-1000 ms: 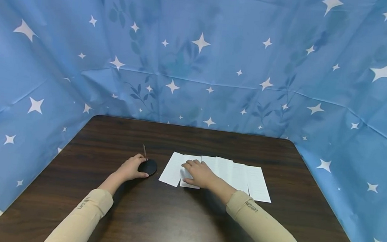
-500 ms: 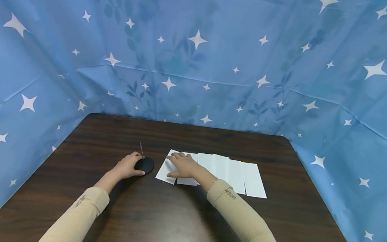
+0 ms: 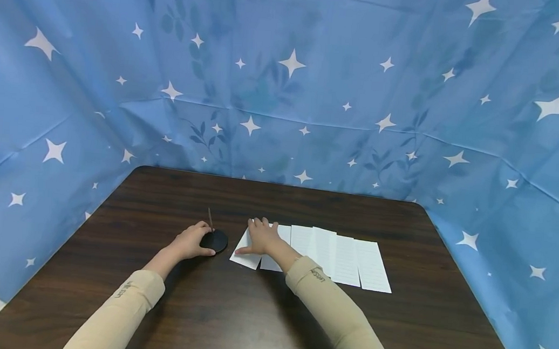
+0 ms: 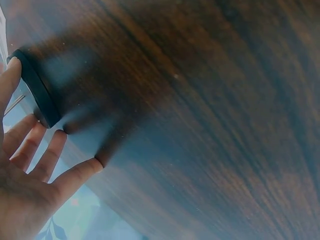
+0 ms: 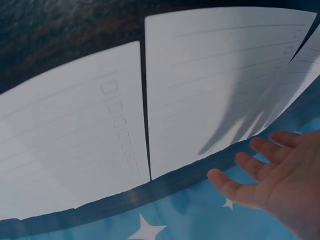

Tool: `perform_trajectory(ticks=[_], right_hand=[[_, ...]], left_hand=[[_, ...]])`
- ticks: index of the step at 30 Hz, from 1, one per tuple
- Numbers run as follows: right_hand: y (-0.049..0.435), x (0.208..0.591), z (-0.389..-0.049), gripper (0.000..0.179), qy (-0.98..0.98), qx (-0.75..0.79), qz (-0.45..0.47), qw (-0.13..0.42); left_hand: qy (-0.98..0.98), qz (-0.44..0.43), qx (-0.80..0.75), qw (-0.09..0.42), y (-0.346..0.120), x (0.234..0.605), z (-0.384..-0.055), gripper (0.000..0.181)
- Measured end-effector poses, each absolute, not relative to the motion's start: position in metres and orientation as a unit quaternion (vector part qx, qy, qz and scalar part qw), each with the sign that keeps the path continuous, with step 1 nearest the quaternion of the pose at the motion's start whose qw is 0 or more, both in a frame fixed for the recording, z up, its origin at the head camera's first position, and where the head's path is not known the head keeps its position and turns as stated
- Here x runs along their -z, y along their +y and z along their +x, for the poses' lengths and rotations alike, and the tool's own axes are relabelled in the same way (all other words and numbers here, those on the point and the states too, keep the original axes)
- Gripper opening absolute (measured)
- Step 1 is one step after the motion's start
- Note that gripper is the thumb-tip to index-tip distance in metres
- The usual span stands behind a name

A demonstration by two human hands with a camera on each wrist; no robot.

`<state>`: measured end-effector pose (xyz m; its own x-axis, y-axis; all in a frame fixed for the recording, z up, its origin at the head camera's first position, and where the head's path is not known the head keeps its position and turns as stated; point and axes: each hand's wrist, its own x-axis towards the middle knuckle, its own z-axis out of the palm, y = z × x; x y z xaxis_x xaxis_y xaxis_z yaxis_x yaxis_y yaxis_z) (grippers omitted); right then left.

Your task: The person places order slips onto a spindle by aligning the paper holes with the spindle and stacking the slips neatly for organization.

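In the head view my left hand (image 3: 189,242) grips a bill spike (image 3: 216,241), a flat black disc with a thin upright pin. The left wrist view has the thumb on one side of the disc (image 4: 39,92) and fingertips on the other, with two outer fingers spread over the tabletop. My right hand (image 3: 261,238) spreads over the leftmost paper slip (image 3: 246,261), thumb near its left edge and fingertips at its far end. Part of that slip is hidden under the hand. In the right wrist view the fingers look straight and cast shadows on a lined slip (image 5: 200,75).
Several more white lined slips (image 3: 370,267) lie in a row to the right, some overlapping. Everything stands on a dark wood-grain table (image 3: 231,311). A blue curtain (image 3: 285,88) with white stars hangs behind and at the sides.
My right hand has moved left along the row, from the second slip onto the leftmost one. The left hand stays at the bill spike. The head view has shifted slightly.
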<state>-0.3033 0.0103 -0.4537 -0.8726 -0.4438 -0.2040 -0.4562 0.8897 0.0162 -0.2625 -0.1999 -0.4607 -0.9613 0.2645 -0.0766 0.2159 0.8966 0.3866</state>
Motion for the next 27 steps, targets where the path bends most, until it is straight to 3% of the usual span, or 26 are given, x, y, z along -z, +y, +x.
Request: perform_trajectory(ticks=[6, 19, 27], right_hand=[[0.0085, 0.4507, -0.3029, 0.104, 0.968, -0.027, -0.215, 0.127], [0.0104, 0.4508, -0.3032, 0.105, 0.963, 0.0, -0.23, 0.138], [0.0082, 0.4534, -0.3044, 0.092, 0.962, 0.02, -0.241, 0.126]], left_hand=[[0.973, 0.125, -0.186, 0.057, -0.2003, 0.4592, -0.265, 0.062], [0.971, 0.124, -0.192, 0.07, -0.1981, 0.4589, -0.2641, 0.064], [0.971, 0.125, -0.193, 0.064, -0.1987, 0.4584, -0.262, 0.063]])
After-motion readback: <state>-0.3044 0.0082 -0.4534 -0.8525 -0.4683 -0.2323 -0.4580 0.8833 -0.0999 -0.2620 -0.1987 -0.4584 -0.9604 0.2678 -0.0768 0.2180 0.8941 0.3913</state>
